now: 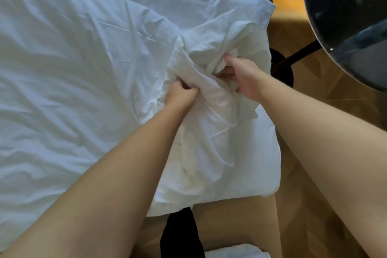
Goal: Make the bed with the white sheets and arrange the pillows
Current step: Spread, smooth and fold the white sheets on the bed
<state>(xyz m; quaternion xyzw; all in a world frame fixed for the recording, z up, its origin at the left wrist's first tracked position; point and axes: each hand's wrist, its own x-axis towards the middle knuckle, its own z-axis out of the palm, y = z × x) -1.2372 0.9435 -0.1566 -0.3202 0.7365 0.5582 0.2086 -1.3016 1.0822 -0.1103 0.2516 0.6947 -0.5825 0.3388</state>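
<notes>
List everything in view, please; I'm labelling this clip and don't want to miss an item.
sheets: one spread, white and creased, covering the bed across the left and top
bunched fabric: one bundle, white, at the bed's right edge
round table: one, dark and glossy, top right
table leg: one seen, black, under the round table
floor: one, brown wood, right of the bed
dark cloth: one piece, black, bottom centre
white cloth: one piece, white, bottom edge
left hand: one, bare, grips the bunched fabric
right hand: one, bare, grips the bunched fabric's upper folds
</notes>
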